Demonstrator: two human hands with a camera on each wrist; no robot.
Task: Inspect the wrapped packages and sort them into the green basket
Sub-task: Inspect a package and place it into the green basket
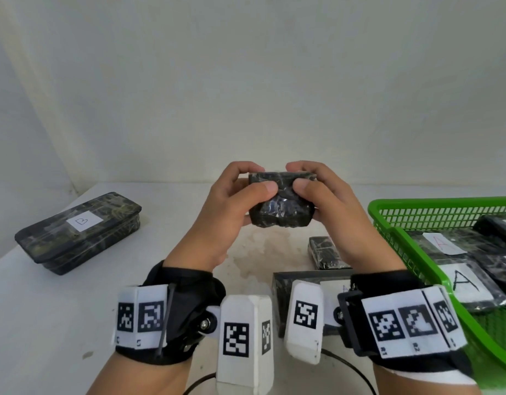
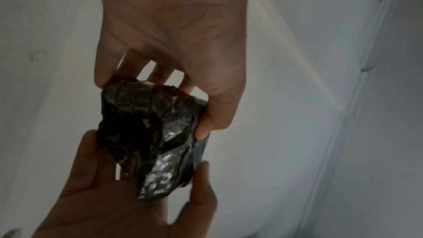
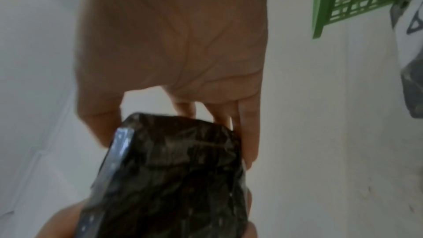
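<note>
1. Black-wrapped package point(image 1: 281, 199): both hands are gripping it in the air, left of the green basket point(image 1: 388, 220); no label is showing.
2. Left hand point(image 1: 229, 206), right hand point(image 1: 328, 206): fingers are curling around its ends.
3. Basket packages are showing "A" labels point(image 1: 465, 280); the far-left box is showing "B" point(image 1: 83, 220).

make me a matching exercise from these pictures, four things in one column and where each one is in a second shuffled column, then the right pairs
Things
1. small black wrapped package
2. long package labelled B
3. packages labelled A
4. green basket

Places
a. inside the basket
b. on the table, far left
c. held up between the left hand and right hand
d. on the table, at the right edge

Pairs: 1-c, 2-b, 3-a, 4-d
</note>
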